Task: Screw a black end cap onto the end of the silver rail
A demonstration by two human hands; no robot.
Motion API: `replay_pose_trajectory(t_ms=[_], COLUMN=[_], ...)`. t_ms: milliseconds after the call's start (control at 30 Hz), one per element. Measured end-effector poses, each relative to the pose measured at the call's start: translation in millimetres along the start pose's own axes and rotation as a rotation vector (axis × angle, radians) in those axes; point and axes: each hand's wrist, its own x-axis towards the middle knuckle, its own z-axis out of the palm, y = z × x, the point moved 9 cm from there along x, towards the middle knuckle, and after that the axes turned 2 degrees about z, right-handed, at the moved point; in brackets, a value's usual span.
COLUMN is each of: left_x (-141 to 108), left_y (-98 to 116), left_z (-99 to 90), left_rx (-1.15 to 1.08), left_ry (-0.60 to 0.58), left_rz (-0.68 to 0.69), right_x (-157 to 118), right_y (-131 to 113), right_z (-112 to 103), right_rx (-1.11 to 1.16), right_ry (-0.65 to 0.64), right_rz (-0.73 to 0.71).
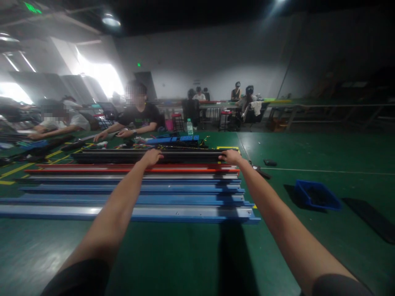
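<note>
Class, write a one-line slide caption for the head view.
Left hand and right hand on long black rails, beyond a red rail and blue rails on a green surface.

Far from the rig, I see a plain, near-black left sleeve point(83, 279) ending around the elbow, and a matching right sleeve point(336, 285), of which I get only a small part. The left forearm point(120, 205) and right forearm point(274, 209) are bare and taper to bare wrists. The left hand point(152, 157) and right hand point(231, 157) are bare too, their nails too small for me to make out.
</note>
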Motion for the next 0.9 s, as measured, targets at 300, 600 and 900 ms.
replay_pose_trajectory(t_ms=[300,600,900], left_x=[-17,-40,-62], left_y=[3,8,16], left_z=[-13.6,-21.1,-26.4], left_rx=[-0.005,0.01,0.06], left_ry=[0.033,0.045,0.068], left_rz=[0.018,0.041,0.054], right_x=[-26,-48,-66], right_y=[-7,-15,-20], right_z=[-4,-13,-12], right_rx=[-0.029,-0.046,-0.034], right_ry=[-0.017,0.003,0.005], right_rz=[0.001,-0.008,-0.021])
